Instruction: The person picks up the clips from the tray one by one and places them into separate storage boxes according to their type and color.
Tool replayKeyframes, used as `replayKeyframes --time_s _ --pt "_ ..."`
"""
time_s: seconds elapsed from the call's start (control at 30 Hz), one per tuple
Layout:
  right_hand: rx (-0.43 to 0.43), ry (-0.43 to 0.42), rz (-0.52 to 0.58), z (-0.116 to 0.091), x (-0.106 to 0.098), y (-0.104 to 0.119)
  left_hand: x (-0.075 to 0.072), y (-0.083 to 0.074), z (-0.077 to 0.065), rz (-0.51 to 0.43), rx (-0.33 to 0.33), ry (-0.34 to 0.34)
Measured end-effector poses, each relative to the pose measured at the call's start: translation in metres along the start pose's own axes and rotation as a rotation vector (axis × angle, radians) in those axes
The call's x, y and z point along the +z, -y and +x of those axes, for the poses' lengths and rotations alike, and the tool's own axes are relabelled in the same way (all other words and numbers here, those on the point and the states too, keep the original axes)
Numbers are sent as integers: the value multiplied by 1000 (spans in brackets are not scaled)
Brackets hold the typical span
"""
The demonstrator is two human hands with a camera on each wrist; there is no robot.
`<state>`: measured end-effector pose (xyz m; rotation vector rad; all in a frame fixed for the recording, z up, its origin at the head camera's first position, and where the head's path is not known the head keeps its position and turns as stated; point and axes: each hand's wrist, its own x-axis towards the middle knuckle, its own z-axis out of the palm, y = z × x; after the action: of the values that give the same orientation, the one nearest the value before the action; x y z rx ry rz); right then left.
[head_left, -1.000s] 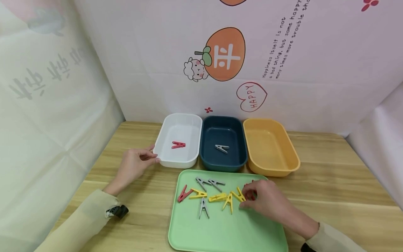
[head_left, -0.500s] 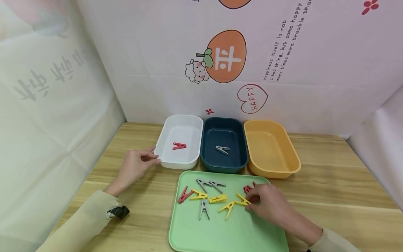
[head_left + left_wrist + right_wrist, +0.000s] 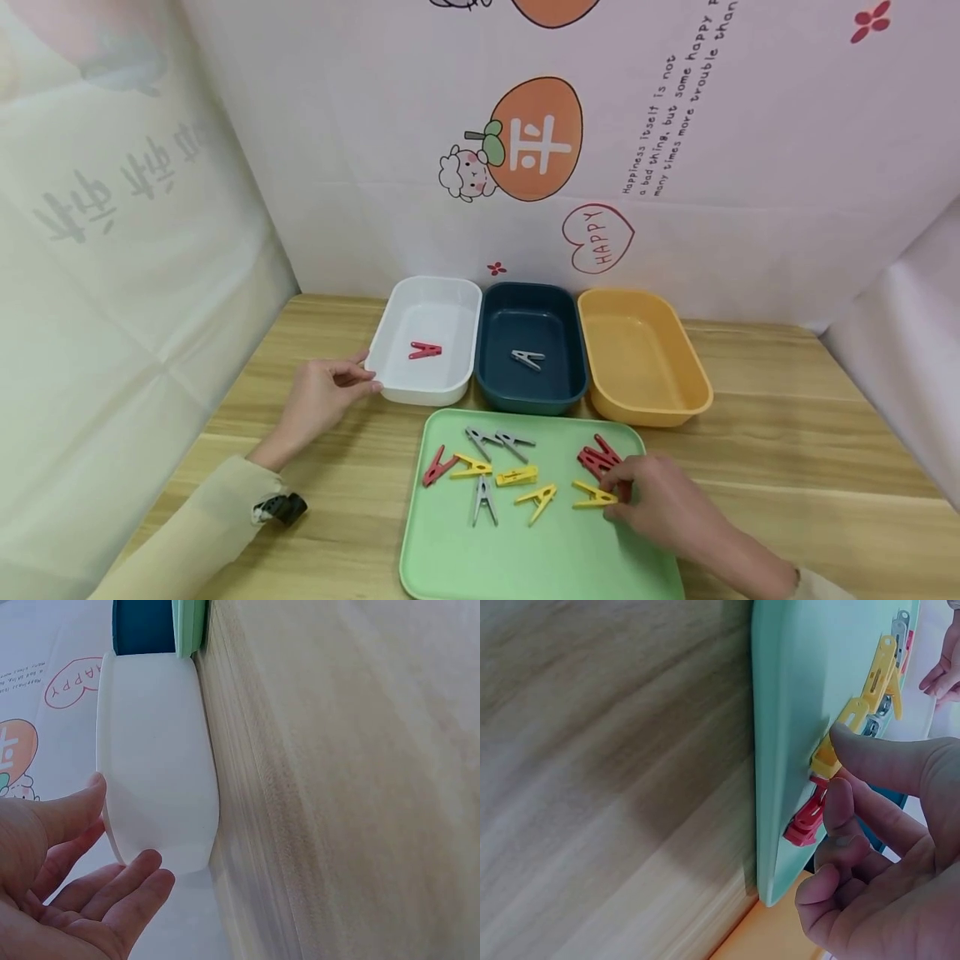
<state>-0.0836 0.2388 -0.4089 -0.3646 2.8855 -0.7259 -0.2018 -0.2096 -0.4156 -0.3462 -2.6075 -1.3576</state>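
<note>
My left hand [image 3: 318, 404] holds the near left corner of a white bin [image 3: 411, 393], thumb at the rim and fingers against the end wall. One red clothespin [image 3: 425, 351] lies inside that bin. On the right side of a green tray [image 3: 517, 558], my right hand [image 3: 660, 500] pinches the end of a yellow clothespin [image 3: 588, 494] between thumb and index finger. Just behind it are red clothespins [image 3: 598, 454], overlapping. Other yellow clothespins [image 3: 537, 502], grey clothespins [image 3: 484, 500] and a red clothespin [image 3: 438, 467] lie on the tray.
A dark blue bin [image 3: 532, 403] with a grey clothespin [image 3: 528, 359] in it stands against the white one. Beside it is an orange bin [image 3: 652, 414]. The bins line up behind the tray on a wooden table [image 3: 787, 433], before a printed cloth backdrop [image 3: 360, 167].
My right hand has drawn the yellow clothespin toward the right and nearer, away from the red ones and the other yellow one. My left hand has stayed at the white bin.
</note>
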Motion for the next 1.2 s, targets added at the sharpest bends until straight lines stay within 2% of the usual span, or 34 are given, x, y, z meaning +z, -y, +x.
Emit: replayKeyframes --time_s 0.2,0.3,0.63,0.87,1.2 --pt "112 29 30 0 -2 1 0 -3 1 6 19 -3" --pt "131 33 37 -1 -3 1 0 -3 1 6 18 -5" --pt "143 39 14 -3 -2 -1 0 -4 0 -3 7 0" --pt "95 16 25 -4 0 -4 0 -2 0 -2 13 0" --pt "177 46 57 0 2 0 1 -4 -2 -27 0 0"
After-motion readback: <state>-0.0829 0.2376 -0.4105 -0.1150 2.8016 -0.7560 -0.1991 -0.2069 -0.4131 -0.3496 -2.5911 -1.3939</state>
